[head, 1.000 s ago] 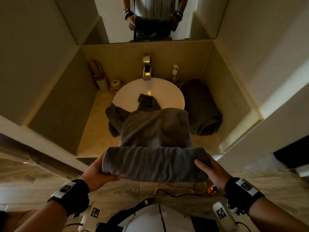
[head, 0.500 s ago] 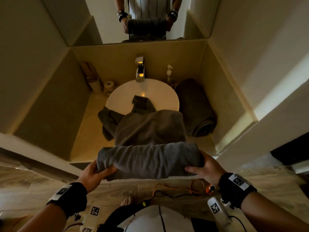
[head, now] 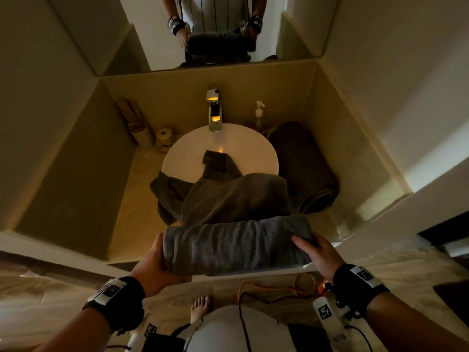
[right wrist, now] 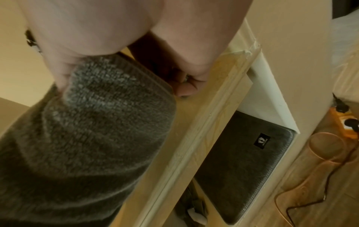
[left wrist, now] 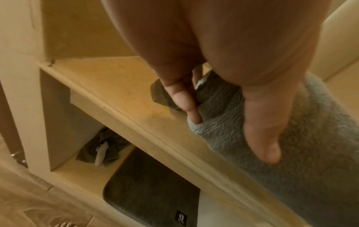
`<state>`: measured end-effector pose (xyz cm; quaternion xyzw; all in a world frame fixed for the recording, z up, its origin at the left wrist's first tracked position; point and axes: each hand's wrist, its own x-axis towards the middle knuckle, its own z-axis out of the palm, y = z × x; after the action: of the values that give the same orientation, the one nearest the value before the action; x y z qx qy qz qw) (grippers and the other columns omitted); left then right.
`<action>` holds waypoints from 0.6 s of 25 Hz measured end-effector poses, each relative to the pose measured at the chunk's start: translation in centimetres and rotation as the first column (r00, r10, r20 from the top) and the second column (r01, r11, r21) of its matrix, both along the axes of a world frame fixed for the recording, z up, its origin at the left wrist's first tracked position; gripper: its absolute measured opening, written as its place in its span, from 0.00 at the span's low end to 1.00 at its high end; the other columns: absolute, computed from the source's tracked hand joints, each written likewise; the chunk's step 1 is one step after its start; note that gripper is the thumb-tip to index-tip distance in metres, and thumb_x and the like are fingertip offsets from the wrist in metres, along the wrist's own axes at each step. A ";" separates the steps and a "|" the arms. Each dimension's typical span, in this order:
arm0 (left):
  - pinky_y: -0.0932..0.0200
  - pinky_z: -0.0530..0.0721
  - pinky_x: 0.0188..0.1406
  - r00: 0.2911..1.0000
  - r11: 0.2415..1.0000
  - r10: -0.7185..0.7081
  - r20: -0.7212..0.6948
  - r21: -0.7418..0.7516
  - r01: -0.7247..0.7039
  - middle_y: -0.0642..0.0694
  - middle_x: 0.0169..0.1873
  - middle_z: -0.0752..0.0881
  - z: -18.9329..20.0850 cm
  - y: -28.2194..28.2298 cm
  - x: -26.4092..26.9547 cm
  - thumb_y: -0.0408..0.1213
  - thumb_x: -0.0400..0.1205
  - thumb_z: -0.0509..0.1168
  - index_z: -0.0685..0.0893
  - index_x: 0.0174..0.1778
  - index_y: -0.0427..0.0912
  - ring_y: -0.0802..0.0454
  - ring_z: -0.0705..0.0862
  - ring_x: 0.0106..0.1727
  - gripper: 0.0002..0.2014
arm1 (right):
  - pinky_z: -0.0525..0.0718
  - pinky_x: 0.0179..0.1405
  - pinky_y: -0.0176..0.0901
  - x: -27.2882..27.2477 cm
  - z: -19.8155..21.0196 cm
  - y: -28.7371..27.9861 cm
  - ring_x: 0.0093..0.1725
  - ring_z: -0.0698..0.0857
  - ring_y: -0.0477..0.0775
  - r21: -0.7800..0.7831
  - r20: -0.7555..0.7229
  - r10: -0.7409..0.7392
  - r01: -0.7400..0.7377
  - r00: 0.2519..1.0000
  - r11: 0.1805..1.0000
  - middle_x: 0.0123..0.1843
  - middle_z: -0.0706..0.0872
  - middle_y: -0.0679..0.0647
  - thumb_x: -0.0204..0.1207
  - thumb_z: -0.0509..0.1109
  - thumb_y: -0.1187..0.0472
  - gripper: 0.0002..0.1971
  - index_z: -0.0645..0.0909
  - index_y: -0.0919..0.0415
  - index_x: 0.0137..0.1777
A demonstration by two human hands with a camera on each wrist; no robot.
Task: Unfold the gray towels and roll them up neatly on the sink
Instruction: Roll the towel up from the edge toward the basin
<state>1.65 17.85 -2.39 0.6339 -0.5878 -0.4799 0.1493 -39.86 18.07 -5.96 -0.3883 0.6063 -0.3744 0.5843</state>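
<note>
Nearest to you, your left hand [head: 154,265] cups the left end of the rolled part of the gray towel [head: 236,246], thumb on the near side of the roll and fingers [left wrist: 186,101] tucked into the end folds. Your right hand [head: 319,252] grips the right end the same way, fingers laid over the top and the thumb side wrapped round the end. Both hands are curled round the roll, which lies crosswise at the front edge of the counter [head: 132,212].

Beyond the roll, the unrolled rest of the same towel runs away from you, over the counter and up onto the rim of the white sink [head: 193,151], with one corner lying inside the bowl. A loose flap hangs off to the left of the sink onto the counter.

To the right of the sink a second towel [head: 304,166], darker and already rolled, lies lengthwise on the counter against the side wall.

At the back stand the tap [head: 214,110], a soap pump [head: 259,113] to its right, and paper rolls [head: 165,135] in the left corner. The mirror [head: 152,29] above reflects your hands and the roll.

Below the counter, the wrist views show a dark mat [left wrist: 153,190] on a shelf.
</note>
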 end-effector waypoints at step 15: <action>0.43 0.78 0.75 0.979 0.974 0.188 -0.081 0.144 -0.175 0.57 0.63 0.86 0.2 -3.3 0.2 0.73 0.46 0.81 0.74 0.62 0.74 0.51 0.83 0.66 0.46 | 0.84 0.48 0.34 -0.7 -0.1 -2.7 0.55 0.88 0.43 -0.065 -0.058 0.070 -0.073 0.996 0.995 0.56 0.89 0.46 0.55 0.88 0.46 0.35 0.78 0.45 0.62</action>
<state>1.85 14.52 -2.14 0.6705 -0.4855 -0.5325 0.1767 -40.59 15.33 -6.08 -0.4394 0.5951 -0.3623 0.5670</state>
